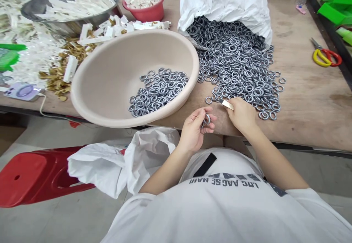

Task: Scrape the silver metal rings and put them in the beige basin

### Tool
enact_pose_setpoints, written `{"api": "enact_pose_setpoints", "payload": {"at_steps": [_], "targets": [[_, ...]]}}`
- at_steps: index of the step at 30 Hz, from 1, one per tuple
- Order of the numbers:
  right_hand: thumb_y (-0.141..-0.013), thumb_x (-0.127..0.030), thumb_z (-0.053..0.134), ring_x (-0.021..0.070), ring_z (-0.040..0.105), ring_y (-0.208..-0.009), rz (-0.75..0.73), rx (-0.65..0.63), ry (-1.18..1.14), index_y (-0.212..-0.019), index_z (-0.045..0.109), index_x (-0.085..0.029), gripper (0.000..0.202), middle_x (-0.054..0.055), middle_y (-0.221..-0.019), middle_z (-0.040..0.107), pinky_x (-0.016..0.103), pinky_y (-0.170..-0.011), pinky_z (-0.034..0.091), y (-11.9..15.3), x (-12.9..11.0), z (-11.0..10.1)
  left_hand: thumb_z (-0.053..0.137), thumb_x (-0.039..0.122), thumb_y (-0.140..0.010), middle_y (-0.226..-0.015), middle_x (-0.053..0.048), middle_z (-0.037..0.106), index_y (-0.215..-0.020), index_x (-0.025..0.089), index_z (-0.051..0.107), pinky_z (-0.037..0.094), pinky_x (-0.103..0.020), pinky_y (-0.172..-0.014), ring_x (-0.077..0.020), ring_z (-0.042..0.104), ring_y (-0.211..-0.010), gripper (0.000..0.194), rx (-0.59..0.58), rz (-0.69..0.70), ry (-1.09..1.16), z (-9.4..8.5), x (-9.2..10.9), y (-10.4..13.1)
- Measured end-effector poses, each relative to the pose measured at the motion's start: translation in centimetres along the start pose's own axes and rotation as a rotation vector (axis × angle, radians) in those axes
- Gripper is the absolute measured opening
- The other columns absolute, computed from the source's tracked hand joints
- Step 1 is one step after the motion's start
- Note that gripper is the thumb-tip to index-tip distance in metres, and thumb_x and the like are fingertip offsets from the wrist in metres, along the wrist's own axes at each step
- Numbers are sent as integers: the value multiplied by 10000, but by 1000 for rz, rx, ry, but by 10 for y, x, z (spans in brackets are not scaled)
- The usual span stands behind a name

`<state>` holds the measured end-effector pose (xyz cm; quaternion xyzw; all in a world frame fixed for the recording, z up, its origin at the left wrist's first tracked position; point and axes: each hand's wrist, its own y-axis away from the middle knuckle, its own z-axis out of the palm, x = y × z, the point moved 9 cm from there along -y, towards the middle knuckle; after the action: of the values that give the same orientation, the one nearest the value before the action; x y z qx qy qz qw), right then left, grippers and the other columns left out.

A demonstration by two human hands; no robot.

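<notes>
In the head view my left hand (194, 128), near the table's front edge, has its fingers curled around a few grey rings (207, 119). My right hand (243, 115) grips a short flat tool (227, 104) with a pale body and a dark tip; its exact kind is unclear. The tool's tip points left, close to a loose ring (209, 100). Beyond the right hand spreads a heap of shiny grey rings (236, 66), spilling from a white sack (224, 0). Left of my hands, a large beige basin (110, 66) holds a smaller pile of rings (162, 92).
White plastic pieces (24, 33) and a metal bowl (71, 24) crowd the left. Behind the basin stands a red bowl (148, 11). Scissors (326, 56) lie at right, near green bins (334, 11). A phone (23, 91) with a cable rests at the left edge. Below stands a red stool (24, 177).
</notes>
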<state>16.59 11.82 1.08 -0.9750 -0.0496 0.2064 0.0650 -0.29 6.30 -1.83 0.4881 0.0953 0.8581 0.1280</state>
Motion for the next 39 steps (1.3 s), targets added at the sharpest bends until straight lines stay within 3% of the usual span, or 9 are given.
{"api": "enact_pose_setpoints", "payload": {"at_steps": [3,6,9,16,20,24,27,32,39], "targets": [[-917,-289,557,188,582,-772,0,-21,-470,-936,671,-195,150,51,-866,652,300,-691,407,10,0,-1,669,506,-840,-882,-41,682,-1022,164,656,520,-202,-482,-102,625,-620,387,13,-32,41,1,-3,-2],[-930,-384,579,110,464,-564,56,-137,-1031,-950,610,-219,169,-22,-740,587,250,-554,378,30,-11,6,683,510,-828,-871,-34,645,-1031,163,673,423,-162,-423,-80,573,-603,403,-37,-50,19,16,-12,0],[-914,-431,619,83,412,-503,67,-184,-1255,-941,597,-234,200,-28,-769,605,235,-492,354,51,-29,10,676,531,-832,-750,0,571,-1052,167,693,321,-154,-407,-58,469,-551,425,-77,-21,-31,31,-19,3],[-880,-352,681,144,575,-784,-33,27,-1058,-971,656,-240,147,2,-868,625,290,-747,487,63,-30,-10,721,497,-808,-643,44,468,-832,168,633,188,-173,-424,-32,307,-485,341,-22,81,-27,30,-14,6],[-837,-363,732,165,621,-882,-77,-21,-1123,-1121,648,-258,314,20,-1001,671,318,-824,513,58,-32,-13,709,507,-817,-602,56,414,-780,158,589,223,-171,-447,-31,284,-483,372,-97,68,-31,40,-14,11],[-853,-482,695,152,609,-736,-61,-138,-1179,-975,679,-236,275,3,-837,665,295,-700,503,53,-34,-10,664,552,-836,-600,52,392,-771,162,554,213,-172,-443,-43,294,-491,410,-122,24,-29,48,-19,16],[-917,-542,579,149,570,-678,-77,-50,-1002,-984,664,-224,336,8,-787,640,290,-646,457,56,-28,-24,643,572,-840,-582,51,363,-686,172,448,186,-181,-432,-47,276,-477,471,-120,7,-18,51,-18,17],[-946,-453,563,134,504,-646,-355,39,-503,-788,624,-203,302,12,-704,592,283,-622,363,75,-47,-42,687,588,-794,-586,59,326,-673,178,428,164,-198,-418,-42,233,-467,500,-7,-5,35,45,-14,15],[-952,-435,572,121,481,-619,-400,113,-374,-740,605,-196,321,2,-670,564,281,-608,330,78,-51,-44,687,591,-792,-578,67,306,-664,182,413,148,-203,-399,-33,225,-434,509,11,-34,48,49,-16,18]]}}
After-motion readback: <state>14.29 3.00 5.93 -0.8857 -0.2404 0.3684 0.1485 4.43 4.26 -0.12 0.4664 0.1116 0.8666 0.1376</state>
